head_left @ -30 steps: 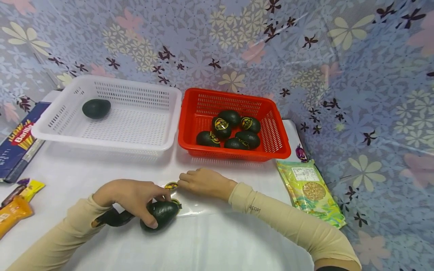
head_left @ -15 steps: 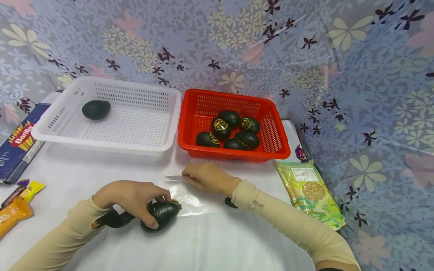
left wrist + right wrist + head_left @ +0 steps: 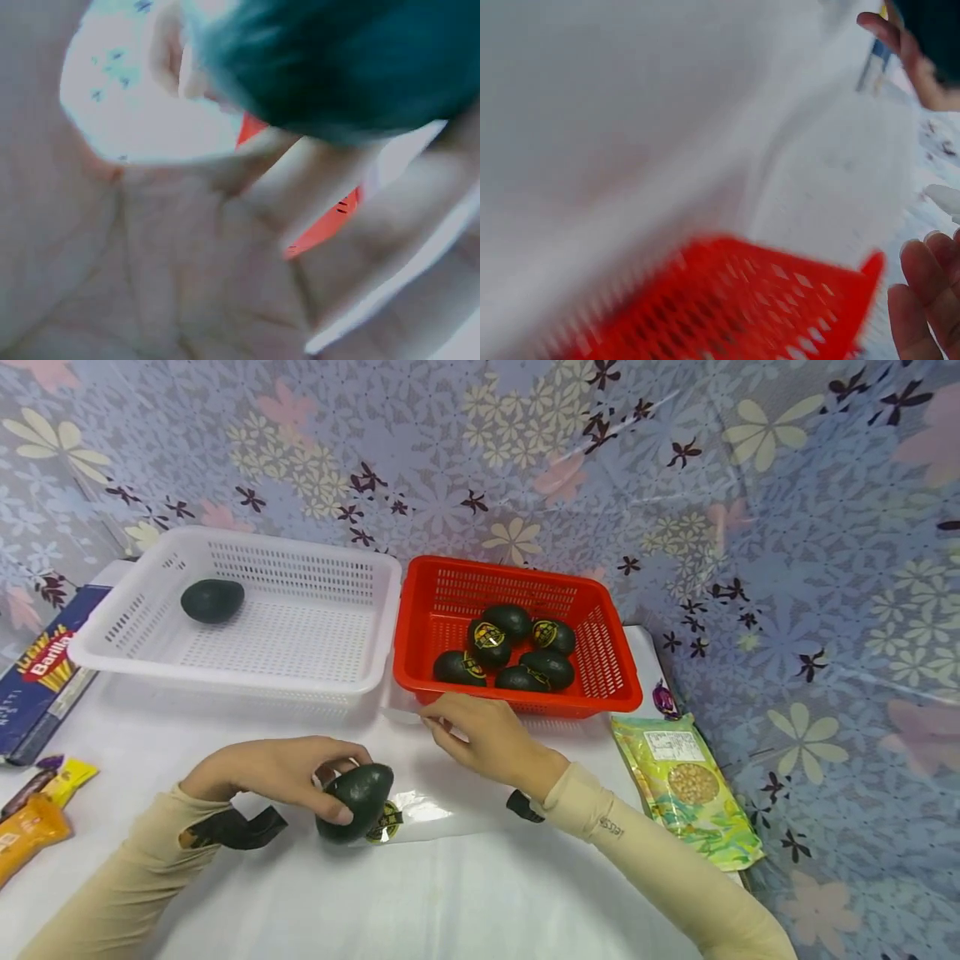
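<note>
In the head view my left hand (image 3: 288, 775) grips a dark green avocado (image 3: 363, 797) at the front of the table, thumb on its near side. The avocado's narrow end points up and right, and it fills the top of the left wrist view. My right hand (image 3: 491, 739), close in front of the red basket, pinches a thin sticker (image 3: 400, 716) between thumb and fingers, its pale side showing. A pale tip of this sticker (image 3: 945, 199) shows above the fingertips in the right wrist view. Beside the avocado, a black-and-yellow sticker (image 3: 384, 822) lies on a shiny clear strip (image 3: 427, 806).
A red basket (image 3: 517, 700) holds several stickered avocados (image 3: 489, 643). Left of it stands a white basket (image 3: 225, 672) with one avocado (image 3: 213, 601). A pasta box (image 3: 45, 668) and wrapped snacks (image 3: 37, 827) lie left, a green-yellow bag (image 3: 686, 789) right.
My right hand has peeled a sticker off the strip and carried it up and right toward the red basket. My left hand has raised and turned the avocado slightly, uncovering the other sticker.
</note>
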Action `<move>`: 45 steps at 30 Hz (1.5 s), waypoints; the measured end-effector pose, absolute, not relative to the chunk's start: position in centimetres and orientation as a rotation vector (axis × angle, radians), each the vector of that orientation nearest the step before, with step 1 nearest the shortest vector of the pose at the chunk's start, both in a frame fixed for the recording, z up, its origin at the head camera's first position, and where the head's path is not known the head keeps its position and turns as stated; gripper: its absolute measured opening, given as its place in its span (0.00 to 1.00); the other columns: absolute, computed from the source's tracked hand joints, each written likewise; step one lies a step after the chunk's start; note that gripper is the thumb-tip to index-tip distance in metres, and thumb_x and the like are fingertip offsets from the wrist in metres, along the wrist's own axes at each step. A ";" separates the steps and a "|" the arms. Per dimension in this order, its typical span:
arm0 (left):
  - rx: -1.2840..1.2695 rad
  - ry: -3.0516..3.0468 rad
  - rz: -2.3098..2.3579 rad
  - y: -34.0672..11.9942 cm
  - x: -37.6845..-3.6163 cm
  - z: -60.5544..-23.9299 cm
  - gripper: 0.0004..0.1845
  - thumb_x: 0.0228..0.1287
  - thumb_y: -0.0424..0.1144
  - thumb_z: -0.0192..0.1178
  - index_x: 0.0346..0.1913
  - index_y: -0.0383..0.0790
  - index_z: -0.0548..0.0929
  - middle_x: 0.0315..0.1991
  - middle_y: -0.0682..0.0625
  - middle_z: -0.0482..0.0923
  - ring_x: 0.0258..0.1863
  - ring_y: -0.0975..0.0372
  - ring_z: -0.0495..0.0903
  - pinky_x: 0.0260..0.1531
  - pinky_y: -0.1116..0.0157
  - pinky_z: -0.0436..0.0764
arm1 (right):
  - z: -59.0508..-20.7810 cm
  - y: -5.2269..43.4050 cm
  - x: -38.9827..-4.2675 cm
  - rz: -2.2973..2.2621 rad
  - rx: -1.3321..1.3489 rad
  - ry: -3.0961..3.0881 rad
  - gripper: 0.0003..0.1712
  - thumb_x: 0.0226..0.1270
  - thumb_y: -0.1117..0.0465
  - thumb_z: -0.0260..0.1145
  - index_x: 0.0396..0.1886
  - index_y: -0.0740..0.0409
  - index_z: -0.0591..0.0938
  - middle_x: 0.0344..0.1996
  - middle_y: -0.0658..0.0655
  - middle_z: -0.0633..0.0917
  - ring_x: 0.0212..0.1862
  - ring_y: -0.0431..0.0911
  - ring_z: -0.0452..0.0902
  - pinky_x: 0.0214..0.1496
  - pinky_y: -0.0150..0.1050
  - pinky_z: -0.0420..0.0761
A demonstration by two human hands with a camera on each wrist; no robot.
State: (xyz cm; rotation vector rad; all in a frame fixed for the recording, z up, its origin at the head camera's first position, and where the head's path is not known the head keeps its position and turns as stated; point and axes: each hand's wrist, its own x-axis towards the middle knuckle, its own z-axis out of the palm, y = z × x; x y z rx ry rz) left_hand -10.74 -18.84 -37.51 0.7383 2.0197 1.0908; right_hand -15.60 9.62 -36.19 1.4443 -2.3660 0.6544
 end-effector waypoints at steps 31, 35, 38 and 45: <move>0.574 1.778 1.756 -15.9 -10.8 -36.0 0.53 0.68 0.69 0.51 0.80 0.34 0.46 0.66 0.23 0.64 0.54 0.52 0.82 0.47 0.44 0.86 | -34.2 11.4 -13.4 0.146 1.466 -1.757 0.11 0.74 0.64 0.61 0.51 0.59 0.83 0.40 0.52 0.89 0.36 0.43 0.86 0.40 0.35 0.87; 0.556 1.798 1.768 -15.7 -10.8 -36.0 0.51 0.68 0.68 0.51 0.79 0.36 0.48 0.66 0.25 0.65 0.55 0.51 0.81 0.47 0.44 0.86 | -34.1 11.4 -13.4 0.083 1.486 -1.767 0.12 0.76 0.64 0.58 0.53 0.58 0.83 0.42 0.52 0.89 0.39 0.43 0.87 0.43 0.35 0.87; 0.540 1.831 1.760 -15.7 -10.7 -35.9 0.50 0.69 0.67 0.53 0.79 0.36 0.51 0.66 0.26 0.66 0.56 0.51 0.81 0.47 0.44 0.86 | -34.0 11.3 -13.4 0.023 1.496 -1.776 0.12 0.77 0.64 0.57 0.53 0.58 0.83 0.44 0.53 0.89 0.43 0.44 0.87 0.47 0.35 0.87; 0.536 1.925 1.721 -15.7 -10.7 -36.0 0.44 0.73 0.62 0.52 0.78 0.35 0.54 0.65 0.28 0.70 0.53 0.51 0.83 0.46 0.47 0.87 | -33.5 11.2 -13.2 -0.140 1.514 -1.770 0.15 0.73 0.63 0.63 0.56 0.56 0.83 0.60 0.54 0.84 0.60 0.46 0.82 0.57 0.36 0.84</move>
